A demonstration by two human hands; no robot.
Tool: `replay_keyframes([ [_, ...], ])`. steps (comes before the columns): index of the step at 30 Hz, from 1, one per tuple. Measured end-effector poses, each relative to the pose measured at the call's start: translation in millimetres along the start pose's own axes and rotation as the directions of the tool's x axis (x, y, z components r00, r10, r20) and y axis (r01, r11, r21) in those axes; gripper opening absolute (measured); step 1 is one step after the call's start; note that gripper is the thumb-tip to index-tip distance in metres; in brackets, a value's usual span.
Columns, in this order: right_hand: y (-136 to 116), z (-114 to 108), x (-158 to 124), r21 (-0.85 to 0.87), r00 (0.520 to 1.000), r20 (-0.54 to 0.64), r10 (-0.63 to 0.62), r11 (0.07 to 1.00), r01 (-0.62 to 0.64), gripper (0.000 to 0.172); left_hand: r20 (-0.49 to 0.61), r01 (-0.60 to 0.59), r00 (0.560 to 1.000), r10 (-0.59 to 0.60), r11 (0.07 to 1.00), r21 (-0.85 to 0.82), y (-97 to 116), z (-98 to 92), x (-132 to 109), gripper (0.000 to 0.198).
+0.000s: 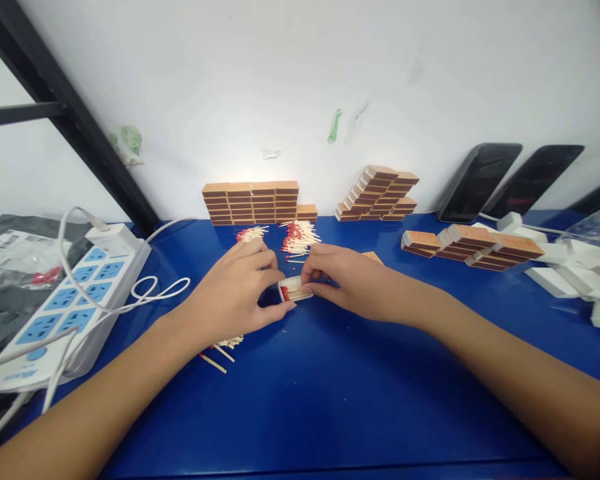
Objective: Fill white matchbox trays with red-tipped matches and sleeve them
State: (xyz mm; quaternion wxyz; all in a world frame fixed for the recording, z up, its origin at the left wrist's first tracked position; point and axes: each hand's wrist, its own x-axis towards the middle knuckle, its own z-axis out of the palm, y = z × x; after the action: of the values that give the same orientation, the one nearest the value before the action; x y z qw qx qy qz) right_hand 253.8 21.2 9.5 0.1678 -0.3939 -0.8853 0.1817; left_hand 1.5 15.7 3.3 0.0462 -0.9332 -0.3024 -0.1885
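Blue tabletop meeting a white wall, with a small white tray sitting near the middle

We are looking down at the tray, which is lying flat on the tabletop between the two hands and holding some red-tipped matches. The left hand is spanning the tray's left end, its thumb and fingers parted by about the tray's breadth and gripping it there. The right hand is bending over the right end, its thumb and fingertips nearly together; they are hiding what lies between them, so we cannot tell whether they are pinching matches or the tray.

Just behind the tray, we are seeing a larger match pile, with a smaller match pile lying to its left. More loose matches are lying beside the left forearm.

Against the wall, a block of stacked matchboxes is standing on the left and a stepped stack on the right. Farther right, we are seeing a slanting row of matchboxes, and beyond it a heap of white trays is spreading toward the edge of view. Two dark flat devices are leaning at the back. On the far left, a power strip is lying under white cords.
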Motion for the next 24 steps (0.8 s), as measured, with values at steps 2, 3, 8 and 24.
replay_keyframes([
  [2,7,-4,2,0.012,1.0,-0.021,-0.012,1.0,0.013,0.01,0.001,0.001,1.0,-0.001,1.0,0.0,0,-0.1,0,0.029],
  [3,12,-6,3,0.01,0.999,-0.044,-0.016,1.0,0.017,0.011,0.0,-0.004,1.0,0.004,1.0,0.0,0,-0.1,0,0.029],
  [8,37,-8,8,-0.06,0.997,-0.074,0.003,0.998,-0.007,0.007,-0.006,-0.013,1.0,0.013,1.0,0.005,0,0.8,0,0.03],
  [24,38,25,28,-0.1,0.982,-0.186,0.015,0.994,-0.034,0.01,-0.014,-0.021,1.0,0.021,1.0,0.021,1,1.2,0,0.031],
])
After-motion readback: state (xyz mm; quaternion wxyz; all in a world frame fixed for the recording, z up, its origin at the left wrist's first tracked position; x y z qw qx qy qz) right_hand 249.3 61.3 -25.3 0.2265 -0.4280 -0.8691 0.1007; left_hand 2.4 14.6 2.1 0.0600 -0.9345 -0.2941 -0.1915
